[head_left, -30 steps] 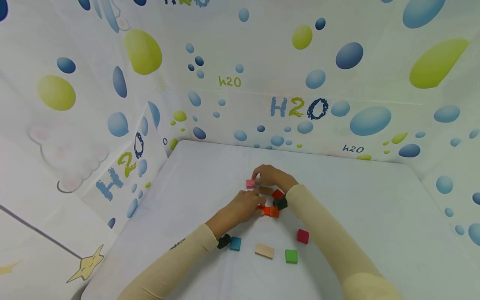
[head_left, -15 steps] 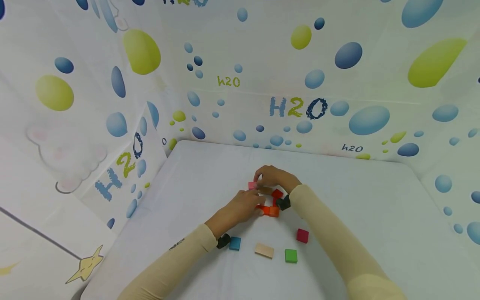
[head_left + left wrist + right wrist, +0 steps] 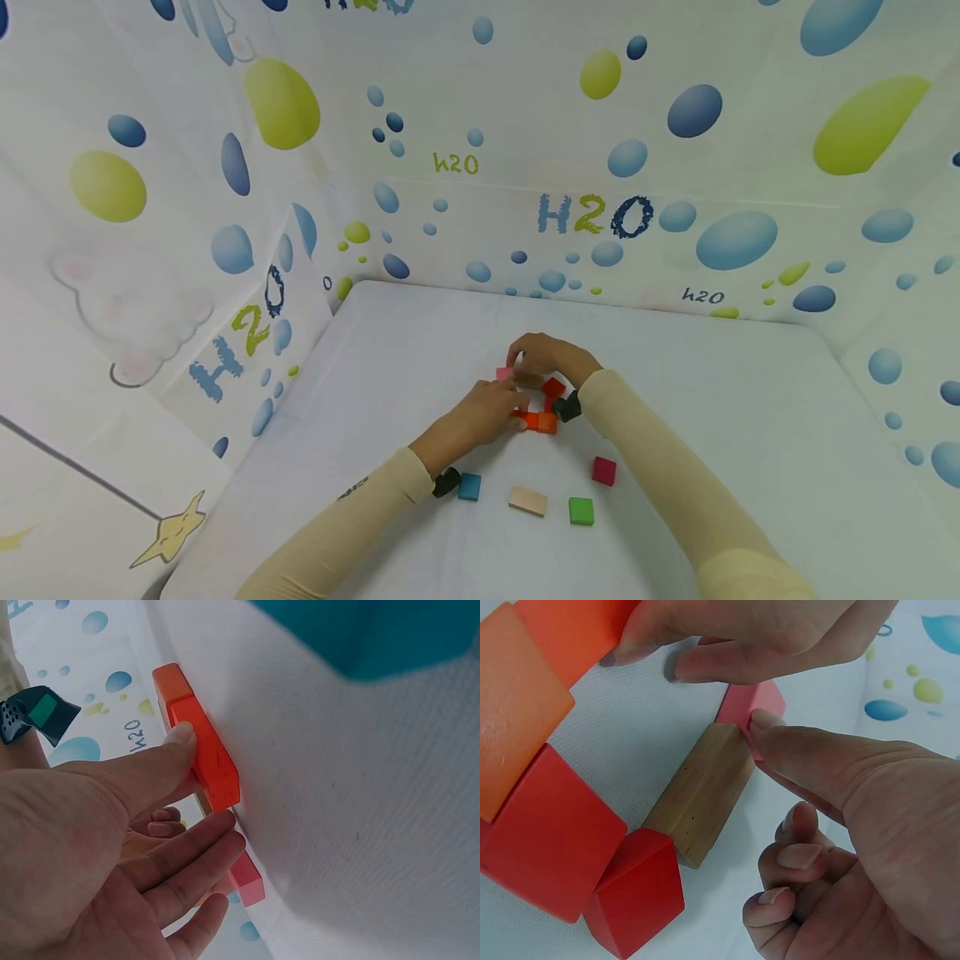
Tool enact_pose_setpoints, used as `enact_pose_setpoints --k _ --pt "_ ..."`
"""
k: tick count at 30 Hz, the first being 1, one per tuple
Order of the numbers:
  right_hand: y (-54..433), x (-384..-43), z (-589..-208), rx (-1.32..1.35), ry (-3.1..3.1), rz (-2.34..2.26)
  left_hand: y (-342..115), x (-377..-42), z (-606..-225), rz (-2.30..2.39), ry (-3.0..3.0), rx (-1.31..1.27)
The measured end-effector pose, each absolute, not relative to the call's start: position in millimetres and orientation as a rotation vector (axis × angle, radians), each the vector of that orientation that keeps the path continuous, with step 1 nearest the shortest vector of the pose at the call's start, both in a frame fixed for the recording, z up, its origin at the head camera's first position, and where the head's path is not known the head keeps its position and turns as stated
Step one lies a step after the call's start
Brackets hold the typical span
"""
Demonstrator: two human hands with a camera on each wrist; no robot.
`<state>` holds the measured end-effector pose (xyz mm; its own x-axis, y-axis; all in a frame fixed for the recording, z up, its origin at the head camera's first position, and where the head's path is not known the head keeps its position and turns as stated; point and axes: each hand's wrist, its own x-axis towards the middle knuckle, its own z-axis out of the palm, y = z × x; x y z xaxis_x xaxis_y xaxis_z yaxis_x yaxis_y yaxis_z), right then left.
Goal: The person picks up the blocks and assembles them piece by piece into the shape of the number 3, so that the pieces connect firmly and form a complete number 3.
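R hand (image 3: 543,354) pinches the pink block (image 3: 748,701) at the wooden block (image 3: 705,784)'s end; L hand (image 3: 483,412) pinches the red-orange block (image 3: 212,761). Prob. light, stiff, not fragile; best held by opp. sides.

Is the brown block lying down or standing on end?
Lying down: the right wrist view shows the brown block stretched lengthwise along the white surface, between the pink block and a red block.
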<state>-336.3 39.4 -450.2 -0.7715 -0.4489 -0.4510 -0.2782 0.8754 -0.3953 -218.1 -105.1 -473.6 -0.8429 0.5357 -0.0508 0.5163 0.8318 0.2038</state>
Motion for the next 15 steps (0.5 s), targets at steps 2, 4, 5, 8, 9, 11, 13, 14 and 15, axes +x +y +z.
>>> enact_pose_setpoints --k 2,4,5,8,9,11,13,14,15 --pt "38.9 -335.3 -449.0 -0.515 2.491 -0.419 -105.0 -217.9 -473.1 0.273 2.907 0.835" --pt "38.7 -334.5 -448.2 -0.51 2.491 -0.417 -105.1 -217.8 -472.6 0.275 2.905 0.834" --pt "38.6 -334.1 -447.9 -0.509 2.491 -0.415 -105.2 -217.7 -472.3 0.276 2.905 0.834" --pt "38.6 -333.1 -447.3 -0.509 2.492 -0.413 -105.5 -217.4 -471.9 0.278 2.904 0.833" --pt "38.8 -332.9 -447.2 -0.512 2.493 -0.412 -105.6 -217.4 -471.9 0.278 2.904 0.833" --pt "39.3 -332.6 -447.3 -0.517 2.495 -0.406 -105.8 -217.4 -471.8 0.279 2.903 0.831" --pt "39.7 -332.6 -447.5 -0.521 2.496 -0.404 -105.8 -217.4 -471.6 0.281 2.9 0.824" --pt "40.2 -332.6 -447.3 -0.527 2.499 -0.4 -105.8 -217.2 -471.5 0.277 2.899 0.821" --pt "40.3 -332.4 -446.6 -0.535 2.505 -0.4 -105.8 -217.1 -471.3 0.274 2.896 0.818"
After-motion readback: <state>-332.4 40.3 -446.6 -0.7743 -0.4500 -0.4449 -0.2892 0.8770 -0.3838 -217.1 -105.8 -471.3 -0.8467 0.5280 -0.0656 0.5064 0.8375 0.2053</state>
